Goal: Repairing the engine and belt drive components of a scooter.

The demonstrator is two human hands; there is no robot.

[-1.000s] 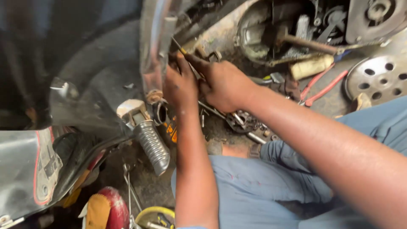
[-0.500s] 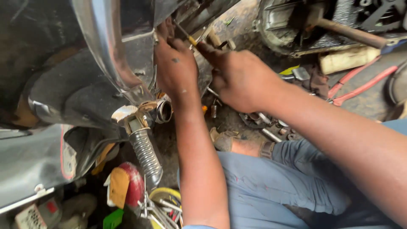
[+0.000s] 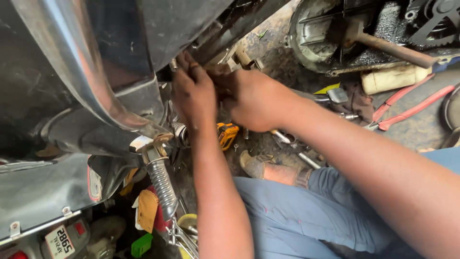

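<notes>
Your left hand (image 3: 194,96) and right hand (image 3: 254,98) pressed together at small fitting under chrome fender (image 3: 81,62), fingers curled; grip contents hidden, cannot tell. Likely fastening stage; next move needs steady fingertip control. Yellow tool (image 3: 226,135) below fender.

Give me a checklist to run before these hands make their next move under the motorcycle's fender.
1. Left hand at the work spot under the chrome fender: ok.
2. Right hand beside it, touching: ok.
3. Part being worked visible: not ok, the fingers hide it.
4. Tool held in either hand: cannot tell.
5. Red pliers lying on the ground to the right: ok.
6. Foot apart from the loose sockets: ok.
</notes>
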